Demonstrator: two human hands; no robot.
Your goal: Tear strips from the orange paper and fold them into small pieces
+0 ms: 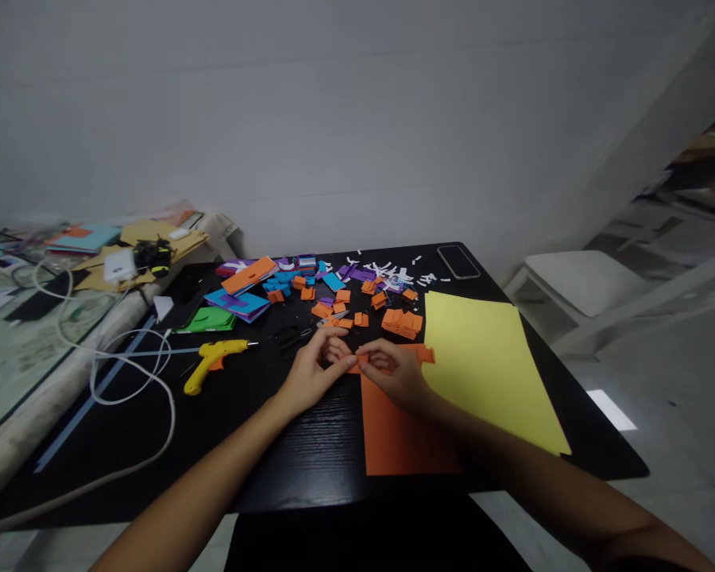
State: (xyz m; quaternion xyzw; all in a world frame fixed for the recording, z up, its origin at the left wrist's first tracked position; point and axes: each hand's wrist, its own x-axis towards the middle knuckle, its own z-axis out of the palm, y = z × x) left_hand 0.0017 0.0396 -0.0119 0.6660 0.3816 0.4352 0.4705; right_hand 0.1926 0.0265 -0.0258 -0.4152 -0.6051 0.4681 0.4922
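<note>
My left hand (313, 367) and my right hand (393, 369) meet over the black table (310, 453), both pinched on a small orange paper piece (357, 362). The piece sits at the top edge of a large orange sheet (402, 433), which lies under my right hand. Just beyond my fingers lie a stack of folded orange pieces (402, 321) and several loose orange squares (339, 306). A pair of scissors (295, 335) rests to the left of my left hand.
A big yellow sheet (488, 365) lies right of the orange one. A yellow glue gun (214, 359) with a white cable (125, 381) lies at left. Blue, purple and green paper pieces (244, 298), white scraps (393, 274) and a phone (458, 261) sit farther back.
</note>
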